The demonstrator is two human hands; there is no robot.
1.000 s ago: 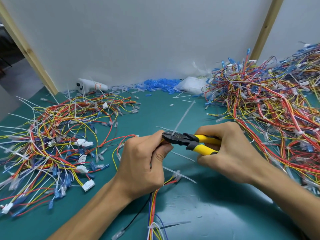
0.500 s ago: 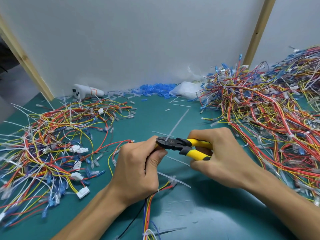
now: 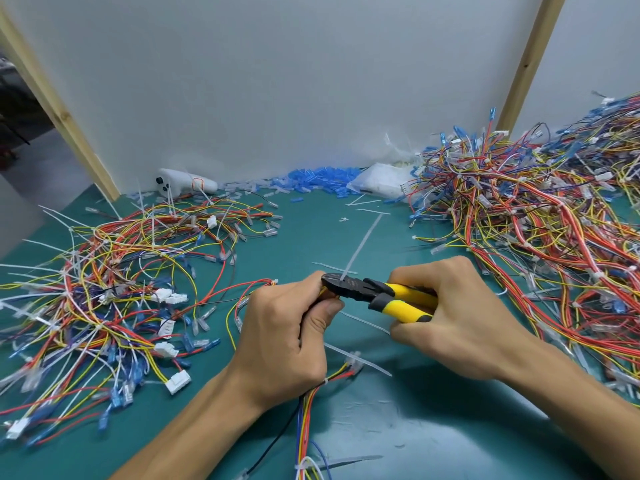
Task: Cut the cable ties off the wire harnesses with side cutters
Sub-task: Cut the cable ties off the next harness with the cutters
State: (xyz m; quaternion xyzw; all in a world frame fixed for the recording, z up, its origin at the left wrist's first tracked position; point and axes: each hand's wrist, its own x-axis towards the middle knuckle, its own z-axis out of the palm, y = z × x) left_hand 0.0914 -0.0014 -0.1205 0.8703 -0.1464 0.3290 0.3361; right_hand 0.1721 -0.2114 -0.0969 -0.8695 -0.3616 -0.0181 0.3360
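From the head view, my left hand (image 3: pixel 280 341) sits near the middle of the green mat (image 3: pixel 433 438). Its fingers are curled tight round a wire harness (image 3: pixel 304 420), with the thumb pressed against the bundle just under the tool's nose. The harness wires run out below that wrist toward the near edge, and a few red and yellow leads loop out on the hand's far left side.

My right hand (image 3: pixel 460 317) is wrapped round the yellow handles of the side cutters (image 3: pixel 374 294), squeezing them close together. The black cutting head points left and meets the left fingertips. A white cable tie (image 3: pixel 362 245) sits in that head, its long tail slanting away to the far right over the mat. I cannot tell whether the blades have gone through it.

A loose heap of harnesses (image 3: pixel 104 289) lies on the left, bristling with white tie tails. A denser heap (image 3: pixel 536 237) is piled on the right.

Along the far edge, against the white panel (image 3: pixel 277 81), lie a white controller (image 3: pixel 183 183), a scatter of blue sleeves (image 3: pixel 318 178) and a clear plastic bag (image 3: pixel 381 181).
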